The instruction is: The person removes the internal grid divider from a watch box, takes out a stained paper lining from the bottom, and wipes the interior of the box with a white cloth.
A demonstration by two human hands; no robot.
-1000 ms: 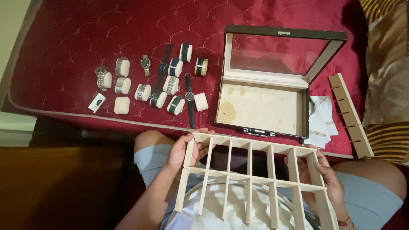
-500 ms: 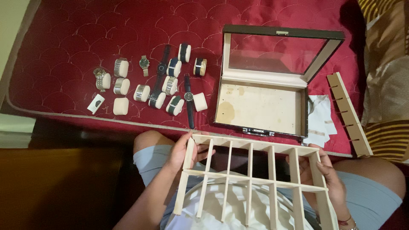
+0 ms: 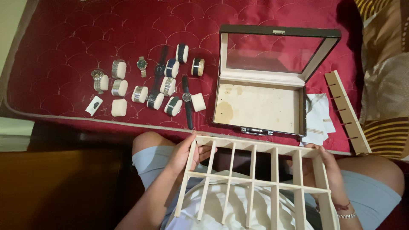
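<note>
A cream divider grid (image 3: pixel 255 181) with several compartments is held over my lap, tilted toward me. My left hand (image 3: pixel 187 153) grips its left edge with the fingers curled through the end cell. My right hand (image 3: pixel 330 170) holds the right edge from outside. Ahead on the red mattress an open watch box (image 3: pixel 260 106) stands with a stained cream floor and its glass lid (image 3: pixel 277 51) raised. The box is empty inside.
Several watches on cream cushions (image 3: pixel 164 87) and loose watches (image 3: pixel 186 104) lie in a cluster left of the box. A slotted cream divider strip (image 3: pixel 347 113) and folded white cloth (image 3: pixel 317 119) lie to its right. A patterned pillow (image 3: pixel 385 64) sits at far right. The mattress edge (image 3: pixel 64 119) runs along the front.
The grid has shifted slightly in my hands, its near side dropping a little; both hands keep their grip. Nothing on the mattress moved.
</note>
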